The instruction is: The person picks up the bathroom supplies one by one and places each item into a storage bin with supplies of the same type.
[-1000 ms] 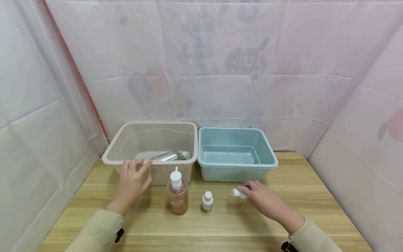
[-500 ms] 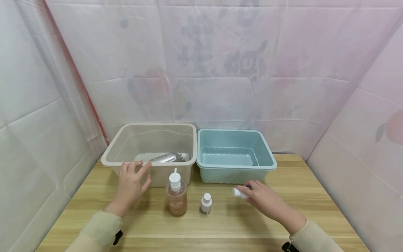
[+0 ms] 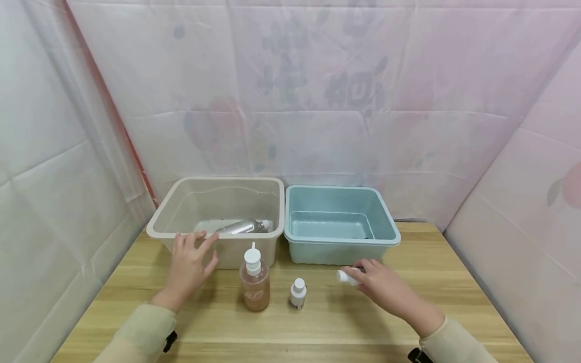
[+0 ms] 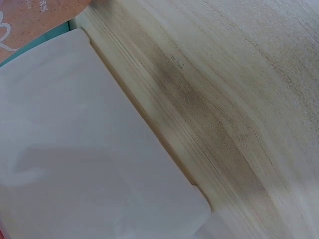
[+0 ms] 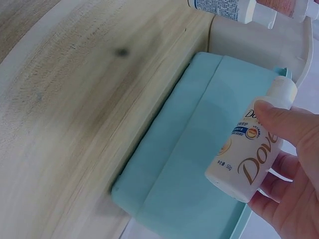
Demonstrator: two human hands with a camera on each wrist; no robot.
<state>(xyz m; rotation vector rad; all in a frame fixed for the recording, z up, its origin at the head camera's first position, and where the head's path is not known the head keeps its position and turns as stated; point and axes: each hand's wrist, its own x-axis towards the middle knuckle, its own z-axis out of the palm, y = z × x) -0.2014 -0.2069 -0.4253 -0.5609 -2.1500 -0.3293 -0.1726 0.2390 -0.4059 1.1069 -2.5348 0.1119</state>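
My right hand [image 3: 383,288] grips a small white Dove bottle [image 5: 249,149] above the table, just in front of the blue bin [image 3: 342,252]; in the head view the bottle lies tilted on its side. The left hand [image 3: 188,264] rests its fingertips on the front rim of the beige bin [image 3: 254,252], holding nothing. Inside that bin lies a clear bottle [image 3: 245,226] with a pale cap. Between the hands stand a pump bottle [image 3: 255,292] of pinkish liquid and a small white-capped bottle [image 3: 297,295], both upright.
The two bins stand side by side at the back of the wooden table [image 3: 317,333]. A light printed cloth [image 3: 308,141] hangs behind them and along both sides.
The view has shifted slightly. Both hands stay nearly where they were, the right one still gripping the Dove bottle.
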